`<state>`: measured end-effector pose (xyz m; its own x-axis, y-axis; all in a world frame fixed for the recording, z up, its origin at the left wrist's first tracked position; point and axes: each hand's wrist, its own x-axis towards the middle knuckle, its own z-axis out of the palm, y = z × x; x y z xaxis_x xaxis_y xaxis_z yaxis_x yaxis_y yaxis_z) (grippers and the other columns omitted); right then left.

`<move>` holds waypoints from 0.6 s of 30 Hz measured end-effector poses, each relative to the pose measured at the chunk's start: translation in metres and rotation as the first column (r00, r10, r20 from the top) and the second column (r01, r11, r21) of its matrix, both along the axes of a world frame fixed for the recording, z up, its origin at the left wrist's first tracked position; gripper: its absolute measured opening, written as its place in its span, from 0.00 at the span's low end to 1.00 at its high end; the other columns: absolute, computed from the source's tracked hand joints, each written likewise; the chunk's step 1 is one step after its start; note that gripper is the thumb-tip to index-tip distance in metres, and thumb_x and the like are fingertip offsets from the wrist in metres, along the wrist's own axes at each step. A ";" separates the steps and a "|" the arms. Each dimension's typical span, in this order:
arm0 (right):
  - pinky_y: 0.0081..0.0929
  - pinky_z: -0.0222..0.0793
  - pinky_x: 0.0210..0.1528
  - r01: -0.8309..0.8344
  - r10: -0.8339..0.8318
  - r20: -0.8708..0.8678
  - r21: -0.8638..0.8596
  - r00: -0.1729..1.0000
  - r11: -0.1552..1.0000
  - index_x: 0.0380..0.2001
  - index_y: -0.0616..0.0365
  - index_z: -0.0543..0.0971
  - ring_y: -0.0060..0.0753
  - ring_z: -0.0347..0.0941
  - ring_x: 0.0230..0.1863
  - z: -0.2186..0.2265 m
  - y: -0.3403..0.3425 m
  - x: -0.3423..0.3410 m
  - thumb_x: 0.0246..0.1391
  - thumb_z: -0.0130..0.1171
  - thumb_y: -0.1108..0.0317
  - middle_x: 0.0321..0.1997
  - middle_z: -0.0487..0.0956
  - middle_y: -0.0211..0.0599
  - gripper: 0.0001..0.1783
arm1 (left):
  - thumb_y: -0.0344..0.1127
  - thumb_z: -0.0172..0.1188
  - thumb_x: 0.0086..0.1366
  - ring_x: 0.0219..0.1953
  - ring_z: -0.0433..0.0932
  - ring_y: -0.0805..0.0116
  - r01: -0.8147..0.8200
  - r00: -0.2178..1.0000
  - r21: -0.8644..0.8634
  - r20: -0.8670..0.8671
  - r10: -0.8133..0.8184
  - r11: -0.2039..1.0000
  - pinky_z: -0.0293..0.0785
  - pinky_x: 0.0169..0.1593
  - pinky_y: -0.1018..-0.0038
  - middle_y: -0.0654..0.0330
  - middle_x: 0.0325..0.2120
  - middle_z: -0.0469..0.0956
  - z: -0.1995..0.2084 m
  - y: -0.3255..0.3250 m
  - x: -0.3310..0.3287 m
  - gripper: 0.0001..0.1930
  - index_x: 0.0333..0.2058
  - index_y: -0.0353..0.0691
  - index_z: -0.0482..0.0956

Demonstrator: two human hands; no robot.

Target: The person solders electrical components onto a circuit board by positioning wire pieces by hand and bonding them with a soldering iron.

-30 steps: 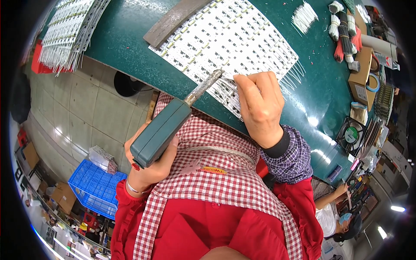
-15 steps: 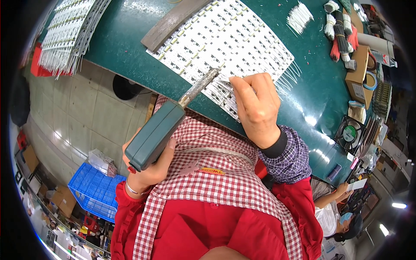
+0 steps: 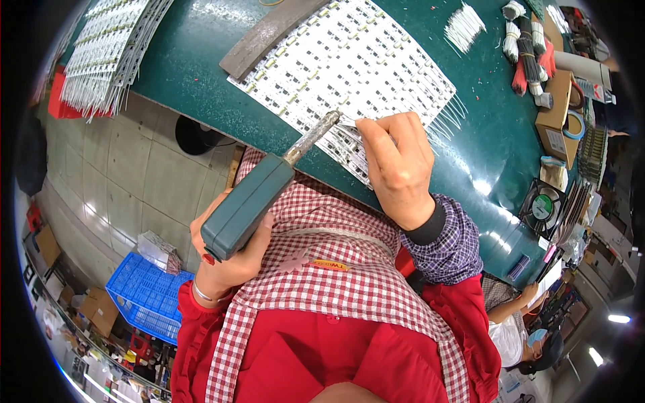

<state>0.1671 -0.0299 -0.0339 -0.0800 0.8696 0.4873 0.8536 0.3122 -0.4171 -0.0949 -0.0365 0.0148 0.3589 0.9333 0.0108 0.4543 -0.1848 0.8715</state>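
My left hand [image 3: 236, 258] is wrapped round the dark green body of a soldering iron [image 3: 250, 203]. Its stained metal barrel points up and right, with the tip at the near part of a white circuit board panel [image 3: 329, 74]. The panel carries rows of small dark parts, and thin white wires stick out along its right and near edges. My right hand [image 3: 401, 164] is closed in a pinch beside the iron's tip, on a thin white wire [image 3: 348, 122]. The fingertips partly hide the wire's end.
A grey-brown bar [image 3: 250, 55] lies along the panel's left edge. Loose white wires [image 3: 465, 28] lie on the green table [image 3: 178, 74]. More wired panels [image 3: 111, 50] are stacked at far left. Wire bundles, a cardboard box [image 3: 556, 121] and a fan [image 3: 539, 207] line the right. A co-worker sits at lower right.
The soldering iron has shifted slightly right and tilted in my left hand, its tip dipping a little nearer to me. My right hand has barely moved. The co-worker's hands have moved slightly.
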 end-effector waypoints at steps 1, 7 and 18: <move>0.31 0.69 0.31 -0.001 0.001 0.003 0.001 1.000 1.000 0.38 0.63 0.81 0.38 0.70 0.33 0.000 0.000 0.000 0.38 0.62 0.80 0.30 0.72 0.36 0.17 | 0.19 0.67 0.52 0.28 0.82 0.62 0.001 1.000 0.001 0.000 -0.001 1.000 0.78 0.33 0.74 0.53 0.29 0.82 0.000 0.000 -0.001 0.10 0.35 0.29 0.84; 0.31 0.69 0.31 -0.016 0.016 0.001 0.006 1.000 1.000 0.38 0.63 0.81 0.38 0.70 0.33 0.000 0.002 0.003 0.37 0.62 0.80 0.30 0.72 0.36 0.18 | 0.21 0.67 0.57 0.33 0.84 0.64 -0.069 0.997 -0.063 0.022 0.071 0.996 0.79 0.36 0.73 0.53 0.34 0.84 0.000 -0.013 -0.005 0.12 0.41 0.29 0.84; 0.35 0.68 0.30 0.000 -0.001 -0.027 -0.027 1.000 1.000 0.36 0.60 0.79 0.40 0.70 0.32 0.002 -0.003 0.005 0.39 0.60 0.75 0.29 0.70 0.38 0.15 | 0.37 0.59 0.67 0.18 0.70 0.73 0.120 0.649 -0.651 0.622 0.437 0.749 0.65 0.20 0.77 0.41 0.51 0.76 -0.013 0.003 -0.024 0.31 0.61 0.22 0.61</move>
<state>0.1717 -0.0331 -0.0321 -0.0665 0.8825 0.4657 0.8420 0.3000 -0.4483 -0.1186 -0.0333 0.0022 0.3369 0.8614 -0.3800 -0.3816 0.4939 0.7813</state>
